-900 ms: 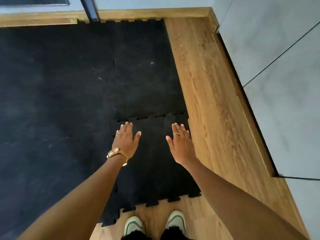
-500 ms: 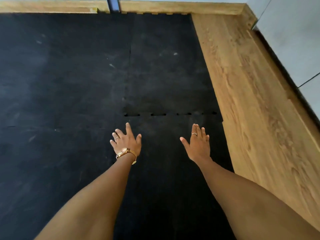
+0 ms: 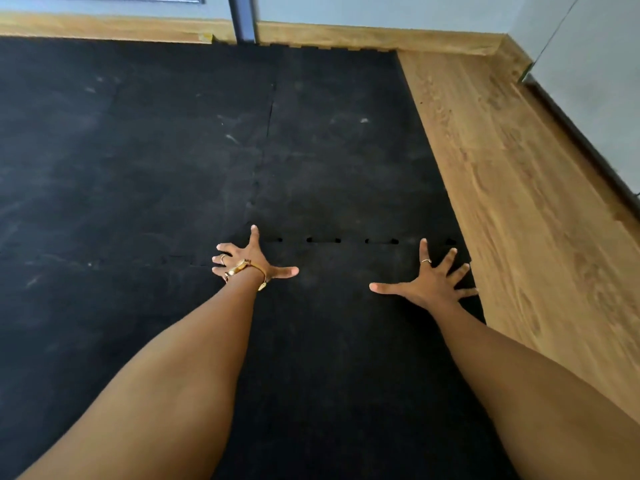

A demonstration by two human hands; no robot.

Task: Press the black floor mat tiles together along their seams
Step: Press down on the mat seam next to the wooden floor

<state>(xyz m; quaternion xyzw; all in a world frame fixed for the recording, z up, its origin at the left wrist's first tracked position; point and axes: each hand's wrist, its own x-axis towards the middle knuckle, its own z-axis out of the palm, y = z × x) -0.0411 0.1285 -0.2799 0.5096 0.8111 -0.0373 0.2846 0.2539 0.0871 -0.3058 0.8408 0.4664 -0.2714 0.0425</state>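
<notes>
Black interlocking foam floor mat tiles (image 3: 332,161) lie under both palms; likely soft, compressible. Left hand (image 3: 247,263) and right hand (image 3: 431,284) rest flat, fingers splayed, gripping nothing. Press along the gapped seam (image 3: 346,241) just beyond the fingertips.

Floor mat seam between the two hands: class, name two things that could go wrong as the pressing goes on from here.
1. Small gaps show along the seam; pressing only at its ends may leave the middle teeth unseated.
2. The right hand lies at the near tile's edge by the wood floor, so a push could slide the tile sideways. The left hand lies flat at the other end.
</notes>
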